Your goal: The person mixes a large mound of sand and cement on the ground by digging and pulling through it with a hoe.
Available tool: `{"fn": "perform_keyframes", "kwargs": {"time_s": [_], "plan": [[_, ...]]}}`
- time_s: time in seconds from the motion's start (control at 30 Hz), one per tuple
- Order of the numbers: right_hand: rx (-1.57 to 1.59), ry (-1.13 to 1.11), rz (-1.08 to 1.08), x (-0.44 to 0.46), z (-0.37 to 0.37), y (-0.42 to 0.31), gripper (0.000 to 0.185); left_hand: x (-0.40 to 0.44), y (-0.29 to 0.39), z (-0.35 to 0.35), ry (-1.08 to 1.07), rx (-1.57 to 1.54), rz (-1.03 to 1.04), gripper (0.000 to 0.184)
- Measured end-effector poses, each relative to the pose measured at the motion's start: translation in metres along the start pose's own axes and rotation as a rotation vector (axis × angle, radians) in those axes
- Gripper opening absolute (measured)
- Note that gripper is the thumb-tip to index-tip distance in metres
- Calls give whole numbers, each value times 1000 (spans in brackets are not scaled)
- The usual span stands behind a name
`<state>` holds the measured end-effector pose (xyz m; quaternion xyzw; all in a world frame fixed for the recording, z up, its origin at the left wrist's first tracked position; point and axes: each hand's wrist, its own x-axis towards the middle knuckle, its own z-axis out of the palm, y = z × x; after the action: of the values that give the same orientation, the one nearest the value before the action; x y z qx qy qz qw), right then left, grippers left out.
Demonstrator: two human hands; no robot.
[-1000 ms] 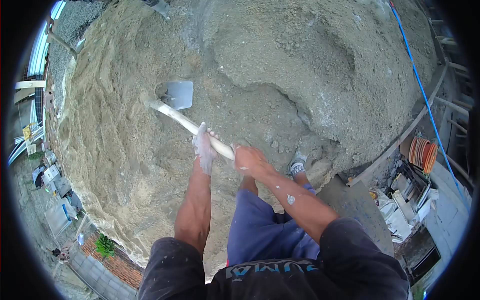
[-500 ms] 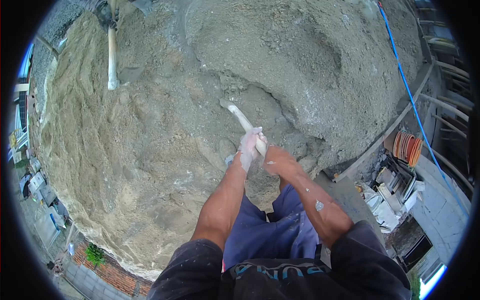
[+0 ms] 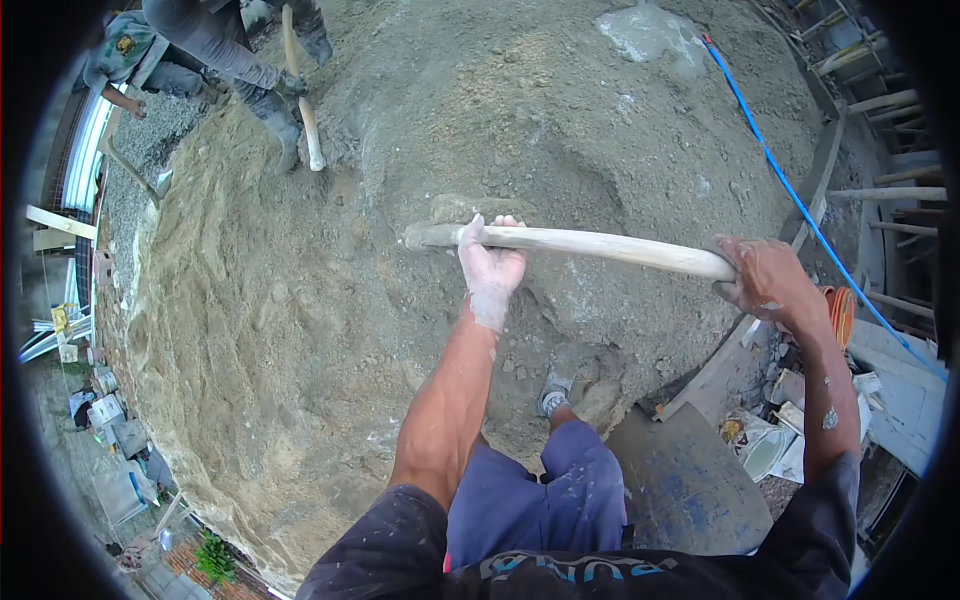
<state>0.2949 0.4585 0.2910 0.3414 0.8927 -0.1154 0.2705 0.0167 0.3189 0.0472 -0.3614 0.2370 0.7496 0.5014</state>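
Observation:
A long hoe with a pale wooden handle lies across my view, raised over the sandy mix. Under the handle near its head, my left hand is closed round the wood, palm up and coated in grey dust. Around the handle's far right end, my right hand is wrapped, knuckles up. The hoe's head, at the left end, is caked with sand and hard to tell from the pile behind it. My foot stands in the mix below the handle.
At the upper left, a co-worker holds another wooden-handled tool; a second person is behind. A blue hose runs down the right side. Wet slurry lies at the top. A flat board is beside my legs.
The hoe has swung up from pointing down into the mix to lying nearly level. My hands, close together before, are now far apart on the handle. My view has tilted up.

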Motion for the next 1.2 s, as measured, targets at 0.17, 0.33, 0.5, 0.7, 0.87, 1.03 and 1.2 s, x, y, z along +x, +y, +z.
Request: {"fn": "perform_keyframes", "kwargs": {"time_s": [0.17,0.33,0.5,0.7,0.87,1.03,1.2], "plan": [[-32,388,29,52,125,77,27,-7,-28,67,-222,84,194,17],[274,23,-55,57,207,-39,25,-74,54,22,-94,310,372,17],[726,-581,-182,-28,241,-167,58,-108,134,-111,255,425,259,15],[838,-756,-12,-55,284,-315,57,-89,208,-250,579,544,201,17],[874,-529,-70,67,291,-416,56,-40,239,-278,630,629,195,18],[844,-408,33,211,295,-457,38,33,238,-260,505,631,204,20],[880,-404,224,207,318,-424,44,53,187,-246,503,835,52,15]]}}
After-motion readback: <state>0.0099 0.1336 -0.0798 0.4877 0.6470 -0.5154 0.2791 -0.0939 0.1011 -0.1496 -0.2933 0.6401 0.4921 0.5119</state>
